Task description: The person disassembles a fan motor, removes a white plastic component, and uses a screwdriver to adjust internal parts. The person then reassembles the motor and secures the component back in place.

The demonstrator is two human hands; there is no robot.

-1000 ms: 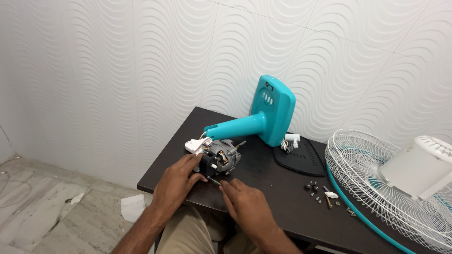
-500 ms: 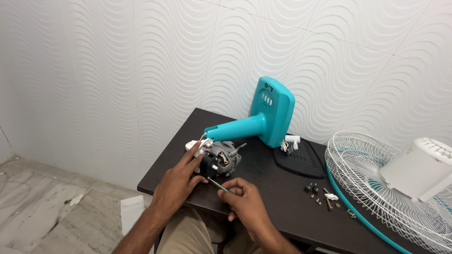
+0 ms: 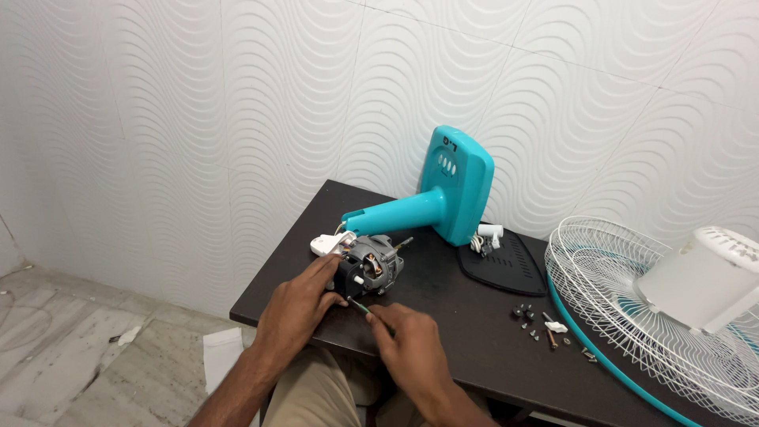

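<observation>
The left hand [image 3: 296,308] is laid against the near side of a grey fan motor [image 3: 368,265], with the fingers curled around its casing so that the motor is steadied on the dark worktop [image 3: 474,316]. The right hand [image 3: 411,352] is closed around a thin screwdriver [image 3: 360,307], pinched between thumb and fingers, and its tip is pointed at the motor's near face, just beside the left fingertips. A white connector piece [image 3: 328,243] is seen just beyond the left hand, touching the motor's far edge. Further beyond both hands, a teal fan stand [image 3: 439,198] is laid on its side, its neck pointing towards the motor. A black cover plate [image 3: 506,265] is set beyond and to the right of the right hand. A scatter of small screws [image 3: 541,324] is found to the right of the right hand, near a white wire fan guard [image 3: 632,308], on which a white housing [image 3: 704,277] is rested.
</observation>
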